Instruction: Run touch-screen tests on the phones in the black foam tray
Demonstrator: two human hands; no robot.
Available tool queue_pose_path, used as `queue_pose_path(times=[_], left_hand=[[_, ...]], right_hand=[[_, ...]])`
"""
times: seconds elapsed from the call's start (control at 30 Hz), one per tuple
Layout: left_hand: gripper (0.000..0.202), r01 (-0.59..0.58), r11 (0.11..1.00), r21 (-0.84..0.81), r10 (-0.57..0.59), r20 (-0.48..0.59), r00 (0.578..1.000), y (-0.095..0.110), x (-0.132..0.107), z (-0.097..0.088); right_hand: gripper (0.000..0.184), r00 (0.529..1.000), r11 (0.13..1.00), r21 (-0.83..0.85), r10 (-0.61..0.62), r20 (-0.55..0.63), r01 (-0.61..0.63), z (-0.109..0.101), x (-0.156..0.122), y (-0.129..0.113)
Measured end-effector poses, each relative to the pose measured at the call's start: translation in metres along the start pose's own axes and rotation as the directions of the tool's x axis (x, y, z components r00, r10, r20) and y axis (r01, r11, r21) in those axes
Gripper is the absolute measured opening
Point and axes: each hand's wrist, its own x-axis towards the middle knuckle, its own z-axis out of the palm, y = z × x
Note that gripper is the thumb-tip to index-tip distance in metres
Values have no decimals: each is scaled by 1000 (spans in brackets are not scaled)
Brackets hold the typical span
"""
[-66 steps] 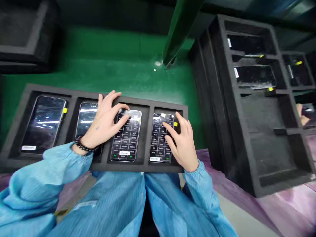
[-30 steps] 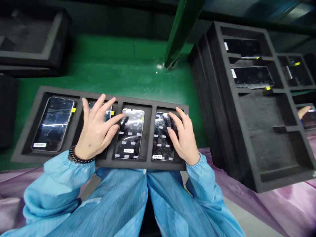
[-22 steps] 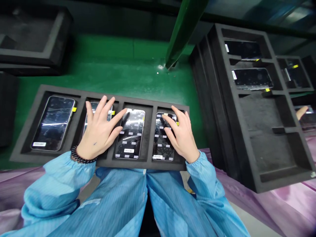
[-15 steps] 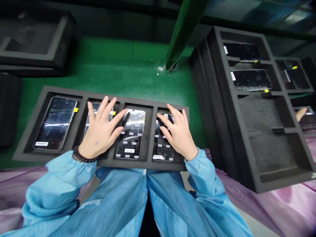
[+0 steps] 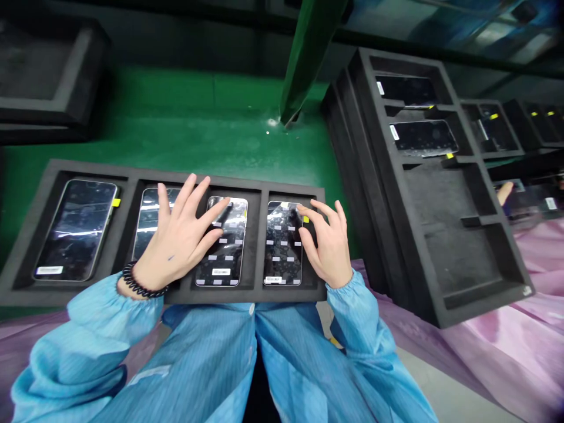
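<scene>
A black foam tray (image 5: pixel 255 247) with phone-sized compartments lies in front of me, a phone screen in each. My left hand (image 5: pixel 176 232), fingers spread, covers much of the second phone screen (image 5: pixel 147 214); its index fingertip reaches the top of the third phone screen (image 5: pixel 224 252). Over the right edge of the rightmost phone screen (image 5: pixel 282 252) is my right hand (image 5: pixel 326 241), fingers apart, index fingertip near the upper right corner beside a yellow tab (image 5: pixel 305 220). Whether it touches the glass is unclear. The leftmost phone screen (image 5: pixel 77 229) lies untouched.
A stack of black foam trays (image 5: pixel 423 235) stands on the right, its top tray holding two phone screens. Another foam tray stack (image 5: pixel 48 111) sits at upper left. A green post (image 5: pixel 308 59) rises from the green bench (image 5: pixel 176 129). Another person's hand (image 5: pixel 504 192) shows far right.
My right hand has moved right across the rightmost screen, uncovering more of it and its yellow tab. My left hand stays spread over the tray. The view has shifted slightly.
</scene>
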Motion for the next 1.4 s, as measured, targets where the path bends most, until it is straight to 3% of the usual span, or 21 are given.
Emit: queue_pose_path(times=[0.13,0.3,0.47,0.57,0.7,0.9,1.4], left_hand=[[56,41,997,-60,-47,-109,993,8,-11,-11],[54,157,976,-153,-189,-220,957,24,-35,-20],[54,252,943,-219,-305,-256,917,31,-57,-12],[53,275,924,-264,-346,-276,897,30,-64,-5],[53,251,930,-268,-325,-278,904,24,-67,3],[53,274,924,-265,-345,-275,897,26,-67,3],[51,273,931,-242,-332,-250,910,27,-69,2]], right_hand=[[27,999,1000,1,3,35,-3,3,3,1],[31,990,996,47,-78,117,73,3,9,-3],[31,964,977,127,-195,183,173,-1,0,-7],[28,969,976,114,-201,143,185,-5,-9,-6],[26,985,985,68,-165,57,161,-10,-23,-2],[27,984,984,75,-168,60,164,-13,-45,0],[29,904,939,125,-343,255,321,-5,-29,-23]])
